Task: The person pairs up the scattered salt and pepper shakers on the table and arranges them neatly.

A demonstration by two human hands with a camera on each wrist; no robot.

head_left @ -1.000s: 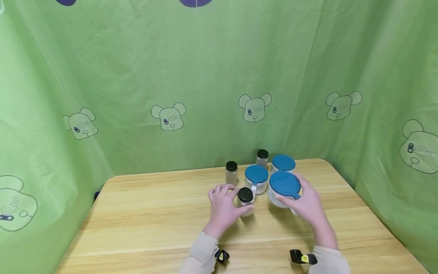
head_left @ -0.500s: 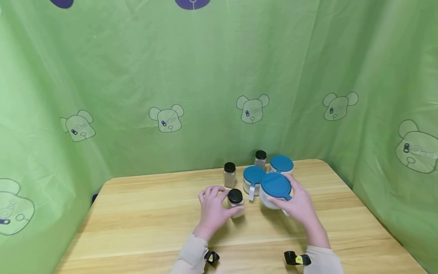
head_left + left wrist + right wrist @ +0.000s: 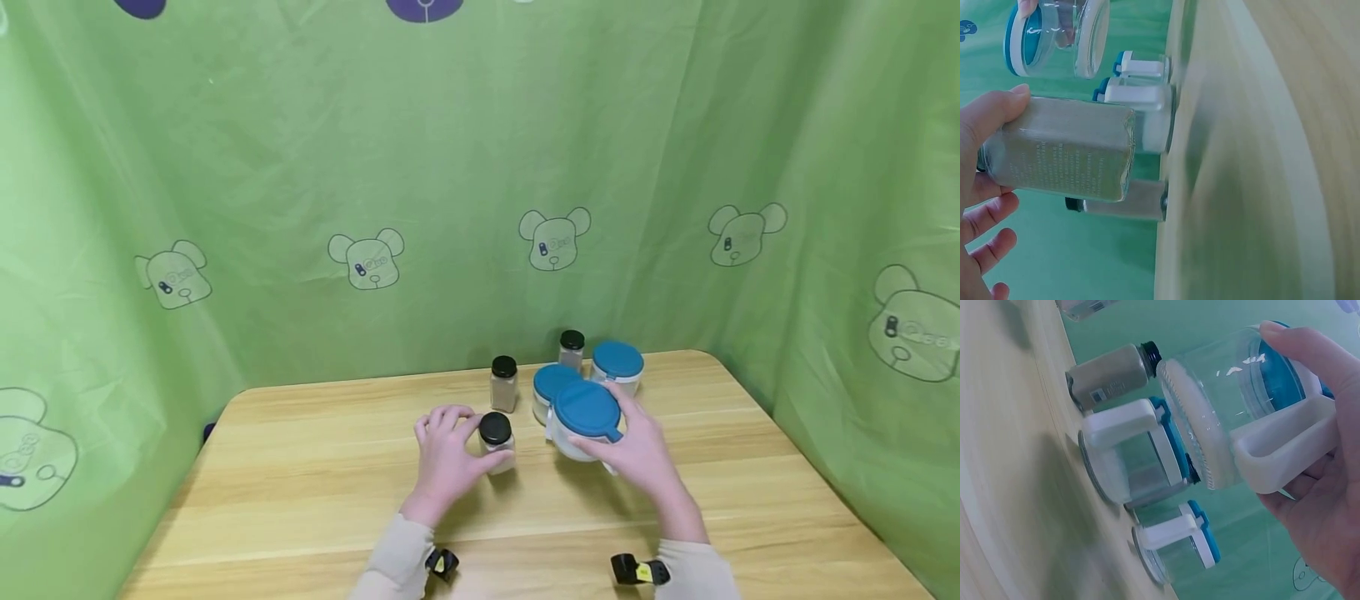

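My left hand [image 3: 447, 454] pinches a square glass spice bottle [image 3: 1063, 150] with a black cap between thumb and forefinger, raised above the table; the other fingers are spread. My right hand [image 3: 636, 446] grips a glass seasoning jar [image 3: 1216, 394] near its blue lid, also off the table. The jar has a white handle [image 3: 1288, 447] and white contents at its base. Behind it, a second blue-lidded jar [image 3: 553, 383] is partly hidden in the head view. A third blue-lidded jar [image 3: 618, 363] stands further back right. Black-capped bottles [image 3: 504, 387] stand behind my left hand and at the back edge.
The wooden table [image 3: 322, 467] extends left and forward of the hands. A green curtain [image 3: 450, 167] with bear-head prints hangs behind and along both sides. Another black-capped bottle [image 3: 572, 348] stands at the table's back edge, close to the jars.
Both hands have moved left, carrying the spice bottle and the seasoning jar. The held jar now overlaps the second jar in the head view. The standing containers have stayed put.
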